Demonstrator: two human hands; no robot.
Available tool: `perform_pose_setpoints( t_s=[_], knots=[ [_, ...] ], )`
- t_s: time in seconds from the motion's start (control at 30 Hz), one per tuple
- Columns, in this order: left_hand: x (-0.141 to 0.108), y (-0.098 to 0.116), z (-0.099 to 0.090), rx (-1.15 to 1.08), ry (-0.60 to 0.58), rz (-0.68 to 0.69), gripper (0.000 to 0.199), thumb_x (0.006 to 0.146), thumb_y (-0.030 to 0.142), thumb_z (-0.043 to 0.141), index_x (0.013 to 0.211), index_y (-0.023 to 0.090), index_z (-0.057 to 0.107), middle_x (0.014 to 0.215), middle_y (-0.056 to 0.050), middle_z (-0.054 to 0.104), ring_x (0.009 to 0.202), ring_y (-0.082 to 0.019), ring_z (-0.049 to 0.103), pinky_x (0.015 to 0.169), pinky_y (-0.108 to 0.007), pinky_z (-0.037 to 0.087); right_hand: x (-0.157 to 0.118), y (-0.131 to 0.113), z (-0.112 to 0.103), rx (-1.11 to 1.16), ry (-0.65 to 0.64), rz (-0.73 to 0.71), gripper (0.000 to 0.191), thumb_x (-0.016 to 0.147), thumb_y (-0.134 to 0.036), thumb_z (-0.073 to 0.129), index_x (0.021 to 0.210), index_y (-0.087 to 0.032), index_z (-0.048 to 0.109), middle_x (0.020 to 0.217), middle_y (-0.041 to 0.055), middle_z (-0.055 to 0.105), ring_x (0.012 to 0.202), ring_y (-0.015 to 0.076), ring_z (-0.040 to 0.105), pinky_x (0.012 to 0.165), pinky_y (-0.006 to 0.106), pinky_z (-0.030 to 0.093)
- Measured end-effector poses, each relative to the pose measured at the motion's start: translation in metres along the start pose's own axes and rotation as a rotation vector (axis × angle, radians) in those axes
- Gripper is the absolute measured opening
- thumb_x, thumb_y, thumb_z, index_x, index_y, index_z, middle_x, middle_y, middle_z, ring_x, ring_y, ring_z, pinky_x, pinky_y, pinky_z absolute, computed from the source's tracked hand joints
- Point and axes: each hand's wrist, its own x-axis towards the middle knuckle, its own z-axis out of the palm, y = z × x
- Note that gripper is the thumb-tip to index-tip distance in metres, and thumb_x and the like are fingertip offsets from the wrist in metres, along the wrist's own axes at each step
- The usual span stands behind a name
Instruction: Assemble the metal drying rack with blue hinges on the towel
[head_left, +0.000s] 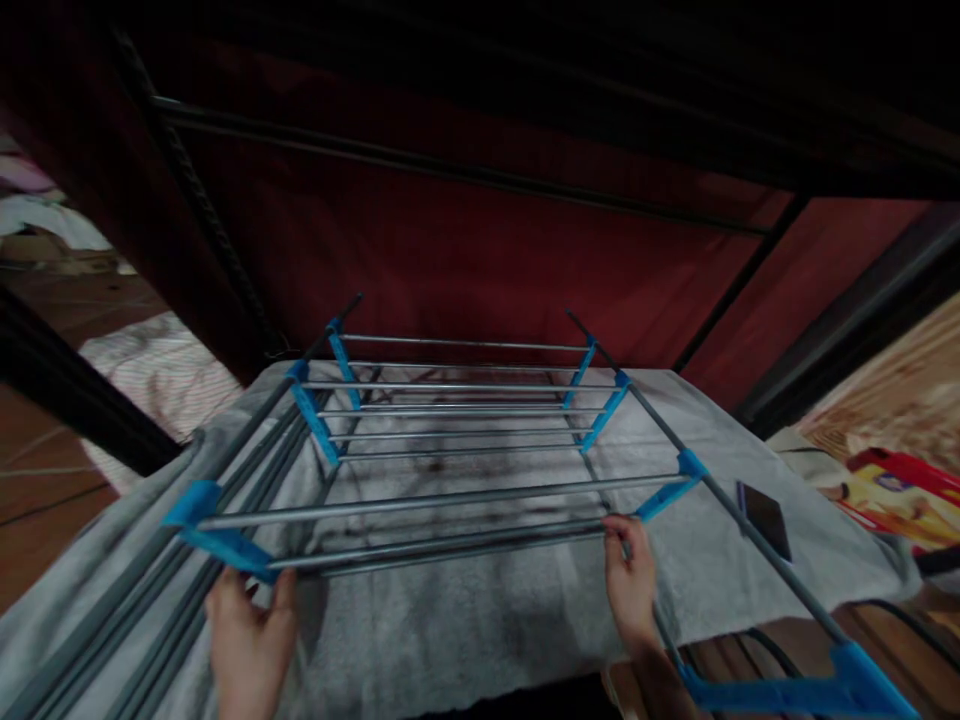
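A rack frame of grey metal tubes and blue plastic connectors lies across a grey cloth. My left hand [251,635] is at the near-left blue connector [225,540], with thumb and fingers closed about its lower end. Toward the right, my right hand [630,580] pinches the lower crosswise tube [450,545] close to the near-right blue connector [667,494]. An upper tube [442,504] runs parallel above it. Farther back, more crossbars join pairs of blue connectors [315,425]. One long side tube ends at another blue connector [802,692] by the lower right edge.
Several loose grey tubes [172,610] lie lengthwise at the left on the grey cloth [480,640]. A phone [765,520] rests on the cloth at the right, and a red printed package [900,500] is beyond it. A dark red fabric panel [480,260] stands behind the rack.
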Motion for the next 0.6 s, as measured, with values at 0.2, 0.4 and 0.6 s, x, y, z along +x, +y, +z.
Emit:
perform_pose_setpoints(
  t_s=[0.2, 0.4, 0.6],
  knots=[
    [-0.039, 0.025, -0.013, -0.074, 0.016, 0.011, 0.066, 0.093, 0.048, 0.048, 0.15, 0.015, 0.037, 0.145, -0.02, 0.045, 0.139, -0.034, 0.045, 0.113, -0.05, 0.044, -0.032, -0.016, 0.034, 0.121, -0.299, -0.092, 0.025, 0.095, -0.043, 0.051, 0.095, -0.025, 0.07, 0.094, 0.0058, 0.072, 0.092, 0.0235, 0.068, 0.081, 0.035, 0.054],
    [-0.122, 0.008, -0.034, -0.075, -0.15, 0.141, 0.04, 0.098, 0.033, 0.046, 0.136, 0.026, 0.059, 0.133, -0.013, 0.064, 0.126, -0.027, 0.062, 0.106, -0.042, 0.054, -0.093, -0.018, 0.074, 0.188, -0.668, -0.373, 0.027, 0.099, -0.034, 0.047, 0.097, -0.029, 0.073, 0.095, 0.0051, 0.076, 0.087, 0.0214, 0.074, 0.075, 0.03, 0.061],
    [-0.191, -0.067, -0.099, -0.058, -0.355, 0.403, 0.036, 0.094, 0.024, 0.047, 0.115, 0.036, 0.073, 0.092, -0.006, 0.078, 0.081, -0.02, 0.076, 0.072, -0.023, 0.063, -0.11, -0.003, 0.093, 0.186, -0.884, -0.545, 0.029, 0.1, -0.03, 0.045, 0.102, -0.03, 0.074, 0.092, 0.0038, 0.079, 0.081, 0.0188, 0.077, 0.07, 0.025, 0.063]
  ],
)
